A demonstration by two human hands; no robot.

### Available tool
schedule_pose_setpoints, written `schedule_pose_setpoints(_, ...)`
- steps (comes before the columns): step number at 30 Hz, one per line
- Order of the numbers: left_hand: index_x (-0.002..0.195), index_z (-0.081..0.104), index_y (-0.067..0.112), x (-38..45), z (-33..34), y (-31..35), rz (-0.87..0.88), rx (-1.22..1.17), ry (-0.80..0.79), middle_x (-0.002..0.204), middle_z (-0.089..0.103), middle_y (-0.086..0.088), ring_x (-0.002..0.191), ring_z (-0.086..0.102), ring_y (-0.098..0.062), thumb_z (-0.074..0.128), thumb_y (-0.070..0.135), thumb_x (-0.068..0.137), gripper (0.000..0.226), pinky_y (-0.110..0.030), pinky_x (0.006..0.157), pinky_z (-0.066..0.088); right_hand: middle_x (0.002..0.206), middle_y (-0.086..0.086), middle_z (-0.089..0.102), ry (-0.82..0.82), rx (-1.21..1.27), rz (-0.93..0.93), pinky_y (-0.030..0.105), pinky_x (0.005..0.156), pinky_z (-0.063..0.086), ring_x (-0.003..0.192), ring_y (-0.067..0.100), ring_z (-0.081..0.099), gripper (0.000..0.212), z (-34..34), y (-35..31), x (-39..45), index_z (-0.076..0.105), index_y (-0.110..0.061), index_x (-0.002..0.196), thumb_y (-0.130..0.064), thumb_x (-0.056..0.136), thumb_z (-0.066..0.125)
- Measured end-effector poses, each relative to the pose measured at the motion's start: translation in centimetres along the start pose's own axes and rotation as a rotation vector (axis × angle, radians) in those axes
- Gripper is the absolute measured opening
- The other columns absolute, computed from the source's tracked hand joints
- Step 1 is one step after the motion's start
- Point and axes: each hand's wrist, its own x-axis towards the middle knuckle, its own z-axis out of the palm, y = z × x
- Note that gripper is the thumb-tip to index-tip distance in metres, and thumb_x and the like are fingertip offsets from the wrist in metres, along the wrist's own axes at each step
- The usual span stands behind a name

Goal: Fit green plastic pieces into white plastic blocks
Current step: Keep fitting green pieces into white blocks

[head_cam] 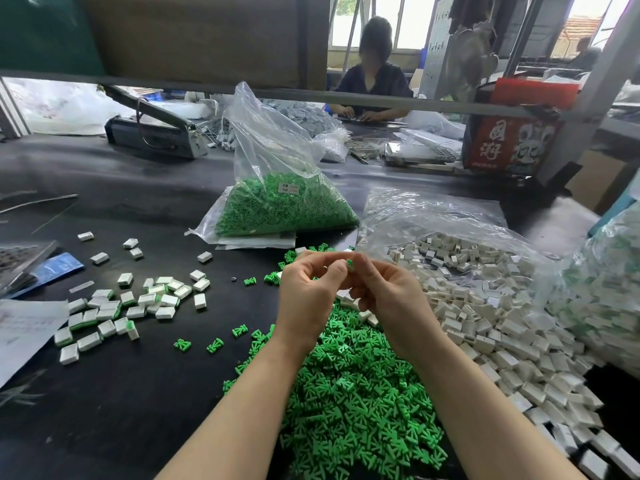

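Note:
My left hand and my right hand meet above the table's middle, fingers curled together. Between their fingertips a small green piece shows; what else they hold is hidden. Under my wrists lies a heap of loose green pieces. A pile of white blocks spreads to the right on a clear bag. At left lie several white blocks fitted with green pieces.
A clear bag of green pieces stands behind my hands. Another bag of assembled blocks sits at far right. The black table carries a paper sheet at left. A person works across the table beside a red box.

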Motion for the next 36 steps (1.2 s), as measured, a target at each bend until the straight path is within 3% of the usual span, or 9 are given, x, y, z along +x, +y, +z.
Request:
schedule_pose_setpoints(4, 0.089, 0.073, 0.001, 0.04, 0.29, -0.13, -0.026, -0.047, -0.004, 0.072, 0.074, 0.001, 0.065, 0.072, -0.009, 0.057, -0.008, 0.091, 0.019, -0.015, 0.061, 0.054, 0.066, -0.003, 0.068, 0.022, -0.023, 0.036, 0.027, 0.053, 0.039, 0.054, 0.006, 0.052, 0.046, -0.12, 0.2, 0.05, 0.072, -0.008, 0.086, -0.052, 0.081, 0.06)
schedule_pose_setpoints(10, 0.089, 0.073, 0.01, 0.02, 0.46, -0.08, -0.036, -0.064, -0.046, 0.077, 0.076, 0.004, 0.072, 0.071, -0.004, 0.054, -0.008, 0.093, 0.027, -0.013, 0.064, 0.052, 0.07, 0.001, 0.07, 0.077, -0.036, 0.063, 0.025, 0.051, 0.04, 0.055, 0.006, 0.055, 0.056, -0.37, 0.42, 0.2, 0.069, -0.003, 0.092, -0.056, 0.076, 0.063)
schedule_pose_setpoints(13, 0.09, 0.075, 0.014, 0.15, 0.42, -0.31, -0.063, -0.053, -0.036, 0.084, 0.077, -0.002, 0.08, 0.071, -0.011, 0.058, -0.004, 0.092, 0.025, -0.019, 0.069, 0.054, 0.067, -0.001, 0.068, 0.094, -0.035, 0.045, 0.023, 0.05, 0.039, 0.054, 0.005, 0.052, 0.052, -0.46, 0.49, 0.26, 0.069, -0.005, 0.086, -0.055, 0.075, 0.064)
schedule_pose_setpoints(18, 0.099, 0.073, 0.002, 0.51, 0.32, -0.59, -0.163, -0.114, 0.029, 0.089, 0.076, -0.015, 0.083, 0.072, -0.026, 0.063, 0.0, 0.09, 0.013, -0.032, 0.076, 0.059, 0.07, 0.001, 0.071, 0.071, -0.048, -0.025, 0.016, 0.051, 0.043, 0.055, 0.002, 0.056, 0.042, -0.31, 0.49, 0.22, 0.07, -0.008, 0.081, -0.05, 0.079, 0.065)
schedule_pose_setpoints(24, 0.093, 0.071, 0.005, 0.18, 0.37, -0.05, -0.102, -0.171, 0.072, 0.068, 0.072, 0.001, 0.06, 0.069, -0.007, 0.063, -0.01, 0.085, 0.019, -0.014, 0.056, 0.052, 0.073, 0.002, 0.071, -0.024, -0.172, -0.042, 0.02, 0.054, 0.044, 0.059, 0.006, 0.057, 0.041, -0.05, 0.31, 0.17, 0.07, -0.019, 0.084, -0.055, 0.087, 0.052)
schedule_pose_setpoints(36, 0.095, 0.071, -0.001, 0.09, 0.37, -0.29, -0.103, -0.238, 0.055, 0.077, 0.075, -0.007, 0.066, 0.071, -0.013, 0.063, -0.01, 0.086, 0.015, -0.018, 0.057, 0.053, 0.069, -0.005, 0.068, -0.111, -0.132, -0.099, 0.013, 0.052, 0.042, 0.061, 0.001, 0.058, 0.038, 0.13, 0.53, 0.2, 0.065, -0.014, 0.093, -0.044, 0.097, 0.04)
